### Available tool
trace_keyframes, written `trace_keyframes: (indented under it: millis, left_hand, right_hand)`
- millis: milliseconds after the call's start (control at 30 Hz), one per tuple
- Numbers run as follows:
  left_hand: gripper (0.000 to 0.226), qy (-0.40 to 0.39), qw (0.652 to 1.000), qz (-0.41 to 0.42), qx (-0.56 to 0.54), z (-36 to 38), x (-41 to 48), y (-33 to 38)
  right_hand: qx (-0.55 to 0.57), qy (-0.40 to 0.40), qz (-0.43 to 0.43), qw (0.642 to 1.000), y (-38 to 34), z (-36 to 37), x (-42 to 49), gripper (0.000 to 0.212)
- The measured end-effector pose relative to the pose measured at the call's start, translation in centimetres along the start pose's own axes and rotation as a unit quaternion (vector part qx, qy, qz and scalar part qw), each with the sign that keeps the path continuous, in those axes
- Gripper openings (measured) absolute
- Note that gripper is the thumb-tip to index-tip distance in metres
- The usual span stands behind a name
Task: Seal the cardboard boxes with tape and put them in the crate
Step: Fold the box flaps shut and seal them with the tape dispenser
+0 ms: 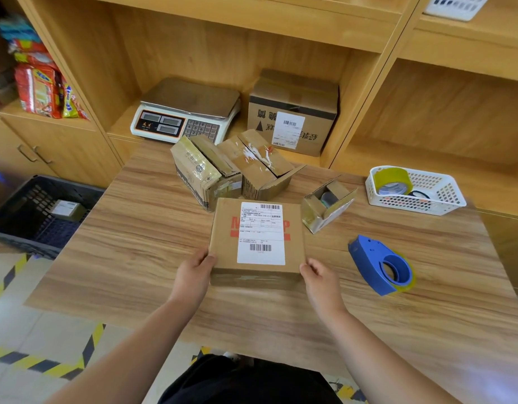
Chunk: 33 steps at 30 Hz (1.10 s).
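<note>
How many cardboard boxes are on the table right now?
4 on the table: a labelled box held by the left hand and right hand; a taped box and a torn-label box behind it; a small open box to its right. More may hide behind them.

A matt brown cardboard box (256, 243) with a white paper label (261, 233) lies on a smooth wood-grain table (135, 243) near a glossy blue plastic tape dispenser (381, 265).
</note>
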<state>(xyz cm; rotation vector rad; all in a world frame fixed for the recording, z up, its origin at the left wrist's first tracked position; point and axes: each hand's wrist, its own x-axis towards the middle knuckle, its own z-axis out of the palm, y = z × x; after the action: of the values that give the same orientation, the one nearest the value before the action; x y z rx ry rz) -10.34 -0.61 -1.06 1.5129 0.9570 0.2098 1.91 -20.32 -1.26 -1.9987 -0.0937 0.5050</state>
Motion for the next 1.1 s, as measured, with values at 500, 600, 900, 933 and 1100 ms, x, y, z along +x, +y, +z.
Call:
trace_keyframes:
  millis: [500, 600, 900, 933, 1100]
  left_hand:
    - [0.027, -0.027, 0.992, -0.044, 0.116, 0.9, 3.8, 2.1]
    - [0.033, -0.021, 0.991, -0.037, 0.131, 1.1, 3.9, 1.8]
    - [0.021, 0.014, 0.995, 0.0, 0.094, 1.1, 2.9, 0.5]
    - [0.018, 0.016, 0.996, 0.009, 0.085, 1.2, 2.6, 0.4]
    - [0.012, 0.025, 0.998, 0.039, 0.041, 1.2, 0.8, -0.4]
  right_hand:
    - [0.014, -0.019, 0.07, 0.997, -2.1, 1.1, 2.8, 0.029]
    - [0.006, -0.045, 0.068, 0.997, -1.8, 1.5, 3.0, 0.028]
    - [-0.091, 0.01, -0.02, 0.996, -0.2, 2.4, 2.4, 0.031]
    - [-0.092, 0.014, -0.034, 0.995, -0.1, 2.4, 2.2, 0.03]
    - [-0.079, 0.025, -0.07, 0.994, 0.3, 2.0, 0.2, 0.025]
